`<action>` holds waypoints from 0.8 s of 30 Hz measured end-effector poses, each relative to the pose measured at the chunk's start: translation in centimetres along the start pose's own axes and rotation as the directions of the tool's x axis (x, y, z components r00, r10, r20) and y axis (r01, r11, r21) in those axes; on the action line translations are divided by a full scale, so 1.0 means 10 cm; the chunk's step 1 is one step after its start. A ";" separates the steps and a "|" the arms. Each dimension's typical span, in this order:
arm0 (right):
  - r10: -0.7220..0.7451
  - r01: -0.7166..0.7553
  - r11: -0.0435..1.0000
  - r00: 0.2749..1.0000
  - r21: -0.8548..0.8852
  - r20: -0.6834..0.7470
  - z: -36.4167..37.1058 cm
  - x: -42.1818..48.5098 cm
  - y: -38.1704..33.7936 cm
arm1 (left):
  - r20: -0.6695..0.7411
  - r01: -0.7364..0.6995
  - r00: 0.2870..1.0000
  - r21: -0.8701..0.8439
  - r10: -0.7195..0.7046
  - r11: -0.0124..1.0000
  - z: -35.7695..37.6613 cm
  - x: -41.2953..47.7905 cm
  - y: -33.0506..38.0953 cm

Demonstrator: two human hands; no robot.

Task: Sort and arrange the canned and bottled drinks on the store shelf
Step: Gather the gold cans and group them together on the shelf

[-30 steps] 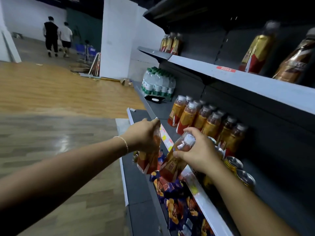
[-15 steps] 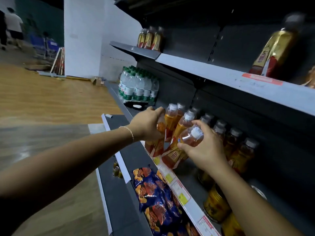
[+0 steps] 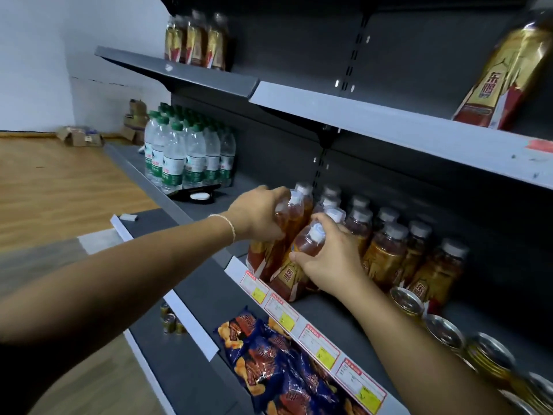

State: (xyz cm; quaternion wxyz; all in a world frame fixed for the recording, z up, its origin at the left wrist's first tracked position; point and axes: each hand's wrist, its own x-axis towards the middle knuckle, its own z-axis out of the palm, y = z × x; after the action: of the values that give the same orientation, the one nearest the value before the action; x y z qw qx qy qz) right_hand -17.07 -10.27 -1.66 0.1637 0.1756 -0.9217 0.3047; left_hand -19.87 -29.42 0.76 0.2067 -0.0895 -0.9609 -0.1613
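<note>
Item one, left bottle (image 3: 282, 232): amber drink, white cap, tilting at the front edge of the middle shelf (image 3: 332, 314). Your left hand (image 3: 258, 215) is gripping it round the neck and shoulder, fingers curled.

Item two, right bottle (image 3: 291, 272): same kind, leaning against the first at that shelf's front edge. Your right hand (image 3: 333, 260) is wrapping its shoulder, with the thumb pressing just under the cap. You cannot tell whether either base is resting on the shelf.

Item three, row of amber bottles (image 3: 387, 253): these are standing upright farther back on the middle shelf, just behind your hands.

Item four, cans (image 3: 444, 329): these are sitting at the near end of the middle shelf, tops showing.

Item five, water bottles (image 3: 185, 157): green-capped, these are clustering at the middle shelf's far end.

Item six, price tags (image 3: 284, 310): these are lining the middle shelf's front rim.

Item seven, snack bags (image 3: 269, 366): blue packs are lying one level below the middle shelf.

Item eight, gold-labelled bottle (image 3: 502, 82): it is standing one level above the middle shelf.
</note>
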 end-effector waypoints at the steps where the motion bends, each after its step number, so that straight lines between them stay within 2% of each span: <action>1: 0.013 -0.013 0.999 1.000 -0.029 0.010 0.03 0.02 -0.03 | 0.003 -0.006 1.000 -0.008 0.006 1.000 0.00 0.04 -0.04; 6: 0.071 -0.057 0.975 0.996 -0.214 0.058 0.07 0.20 -0.17 | 0.027 0.012 1.000 -0.049 -0.011 0.999 0.07 0.26 -0.19; 10: 0.130 -0.096 0.938 0.988 -0.332 0.081 0.12 0.28 -0.26 | 0.060 0.087 0.995 -0.121 -0.080 0.989 0.06 0.38 -0.29; 20: 0.191 -0.156 0.925 0.979 -0.346 0.071 0.23 0.37 -0.31 | 0.079 0.113 0.991 -0.094 -0.106 0.989 0.10 0.37 -0.47; 24: 0.175 -0.146 0.933 0.983 -0.330 0.061 0.24 0.38 -0.26 | 0.058 0.166 0.985 -0.125 -0.160 0.978 0.11 0.43 -0.48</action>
State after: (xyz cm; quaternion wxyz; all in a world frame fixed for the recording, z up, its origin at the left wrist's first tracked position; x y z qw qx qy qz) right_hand -19.77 -14.58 -0.67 0.1233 0.0839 -0.9768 0.1535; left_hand -25.30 -33.06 0.39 0.1634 -0.0276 -0.9571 -0.2375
